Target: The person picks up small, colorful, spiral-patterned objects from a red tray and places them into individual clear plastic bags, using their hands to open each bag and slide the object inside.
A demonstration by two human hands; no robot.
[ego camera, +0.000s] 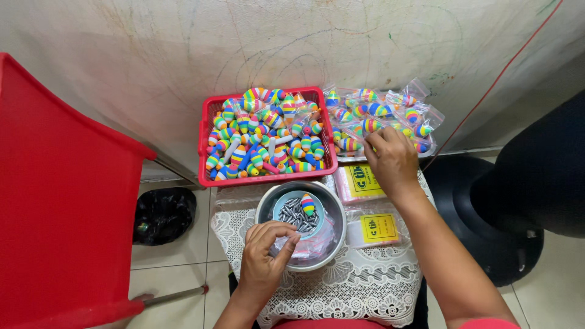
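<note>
My left hand rests at the near rim of a metal bowl, fingertips pinched on the edge of a small clear plastic bag lying in it. Inside the bowl sits a small blue dish with several dark metal weights and one rainbow-striped float. My right hand reaches to the back right and presses on a pile of filled clear bags of striped floats. A red basket full of loose striped floats stands behind the bowl.
Two packs with yellow labels lie right of the bowl on a white lace cloth. A red plastic chair fills the left. A black fan base stands on the tiled floor at right. A scribbled wall is behind.
</note>
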